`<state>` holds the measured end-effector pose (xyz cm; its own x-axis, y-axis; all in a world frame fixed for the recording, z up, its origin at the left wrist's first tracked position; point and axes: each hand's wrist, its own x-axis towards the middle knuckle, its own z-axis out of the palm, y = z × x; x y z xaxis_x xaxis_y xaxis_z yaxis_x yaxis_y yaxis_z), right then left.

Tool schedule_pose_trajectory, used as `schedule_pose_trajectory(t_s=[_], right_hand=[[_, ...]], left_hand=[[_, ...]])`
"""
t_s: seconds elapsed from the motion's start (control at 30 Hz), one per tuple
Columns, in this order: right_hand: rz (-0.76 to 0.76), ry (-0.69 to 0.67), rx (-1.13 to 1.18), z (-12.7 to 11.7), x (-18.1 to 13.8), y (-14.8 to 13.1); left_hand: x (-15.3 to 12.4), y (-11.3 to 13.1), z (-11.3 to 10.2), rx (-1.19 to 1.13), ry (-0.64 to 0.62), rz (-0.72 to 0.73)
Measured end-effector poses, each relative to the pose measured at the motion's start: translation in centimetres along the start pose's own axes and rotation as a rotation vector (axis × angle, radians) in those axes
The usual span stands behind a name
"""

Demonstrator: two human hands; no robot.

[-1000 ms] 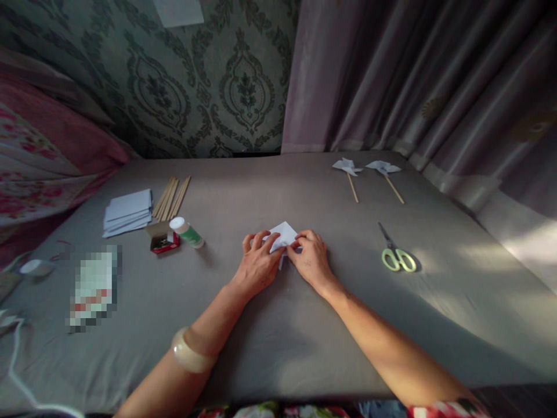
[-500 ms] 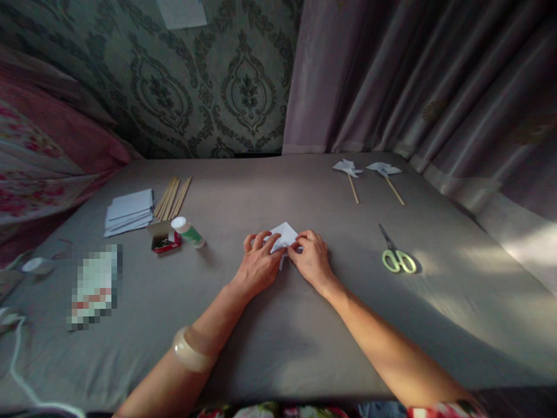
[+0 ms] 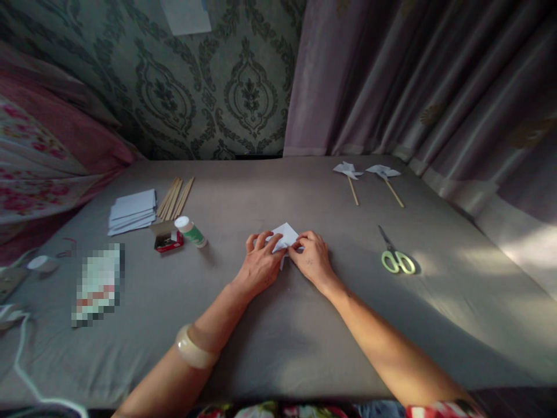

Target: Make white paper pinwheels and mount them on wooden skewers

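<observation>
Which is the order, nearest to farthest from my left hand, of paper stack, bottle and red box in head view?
1. Bottle, leftward of the left hand.
2. Red box, beside the bottle.
3. Paper stack, farther left, beyond the box.

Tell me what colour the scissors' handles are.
The handles are pale yellow-green, seen best in the head view.

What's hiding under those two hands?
Under the left hand and right hand is white paper. One corner pokes out past them, and a thin bit shows below. The hands cover the rest, so its whole shape can't be seen.
</observation>
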<state>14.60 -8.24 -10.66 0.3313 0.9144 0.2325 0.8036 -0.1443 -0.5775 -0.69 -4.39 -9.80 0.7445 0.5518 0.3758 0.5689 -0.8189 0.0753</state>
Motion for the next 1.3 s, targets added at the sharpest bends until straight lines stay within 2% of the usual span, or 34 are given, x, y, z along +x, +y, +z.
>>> schedule_pose_trajectory(t_s=[0.17, 0.33, 0.57, 1.3], right_hand=[[-0.022, 0.032, 0.036, 0.0, 0.1, 0.4], [-0.155, 0.103, 0.038, -0.6, -0.1, 1.0], [-0.338, -0.003, -0.126, -1.2, -1.0, 0.1], [-0.430, -0.067, -0.245, -1.0, -0.8, -0.3]], left_hand=[[0.0, 0.1, 0.0, -0.003, -0.009, -0.002], [-0.1, 0.0, 0.2, -0.014, -0.005, -0.007], [-0.2, 0.2, 0.3, 0.015, 0.007, -0.018], [-0.5, 0.3, 0.5, -0.008, 0.029, -0.032]])
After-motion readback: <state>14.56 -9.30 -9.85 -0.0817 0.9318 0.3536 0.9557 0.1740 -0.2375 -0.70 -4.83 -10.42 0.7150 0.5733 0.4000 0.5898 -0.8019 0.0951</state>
